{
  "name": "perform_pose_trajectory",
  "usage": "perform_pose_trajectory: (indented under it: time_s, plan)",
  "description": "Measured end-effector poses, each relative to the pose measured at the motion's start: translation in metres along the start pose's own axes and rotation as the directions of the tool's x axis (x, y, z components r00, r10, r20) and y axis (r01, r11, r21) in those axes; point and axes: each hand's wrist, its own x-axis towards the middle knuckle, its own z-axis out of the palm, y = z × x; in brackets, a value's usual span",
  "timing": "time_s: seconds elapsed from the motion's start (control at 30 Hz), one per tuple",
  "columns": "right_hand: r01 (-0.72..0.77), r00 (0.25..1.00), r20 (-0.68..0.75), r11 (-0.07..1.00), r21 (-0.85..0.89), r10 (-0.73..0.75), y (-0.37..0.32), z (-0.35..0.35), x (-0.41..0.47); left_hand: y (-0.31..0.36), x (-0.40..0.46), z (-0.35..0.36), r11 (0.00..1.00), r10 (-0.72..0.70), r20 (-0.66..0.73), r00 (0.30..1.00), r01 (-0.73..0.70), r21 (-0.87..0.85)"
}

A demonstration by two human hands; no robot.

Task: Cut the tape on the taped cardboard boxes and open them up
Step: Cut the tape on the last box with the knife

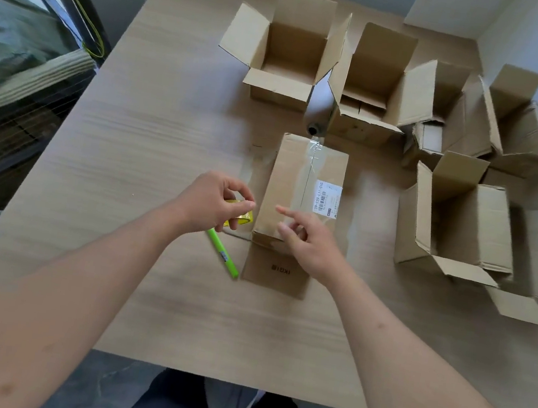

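Looking at the one still-sealed brown cardboard box with clear tape and a white barcode label (300,191), sitting mid-table right in front, with a batch of already-opened brown cardboard boxes (374,87) spread out behind and to the right; so probably down to the last box here. Left hand (207,203) curled around a small yellow object (241,215), maybe a tape roll or a cutter body, can't really tell; right hand (307,240) hovering over the near end of the box, index finger stretched out, other fingers loosely bent, holding nothing. Bright green pen-shaped tool (222,252), looks like a cutter, lying on the light wooden tabletop (130,149) just beside the box's left edge. Next up, probably: grabbing that green tool, steadying the box, running the blade along the taped centre seam without digging too deep, then folding the flaps out.
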Motion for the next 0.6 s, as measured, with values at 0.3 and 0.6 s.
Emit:
perform_pose_trajectory:
  time_s: [0.3, 0.6]
  plan:
    - [-0.042, 0.997, 0.074, 0.964, 0.262, 0.023, -0.041, -0.026, -0.028, 0.032, -0.018, 0.017, 0.998, 0.014, 0.132, 0.991, -0.022, 0.062]
    - [-0.086, 0.996, 0.068, 0.893, 0.442, 0.061, -0.045, -0.025, -0.039, 0.049, -0.031, 0.024, 0.996, 0.019, 0.216, 0.976, -0.037, 0.083]
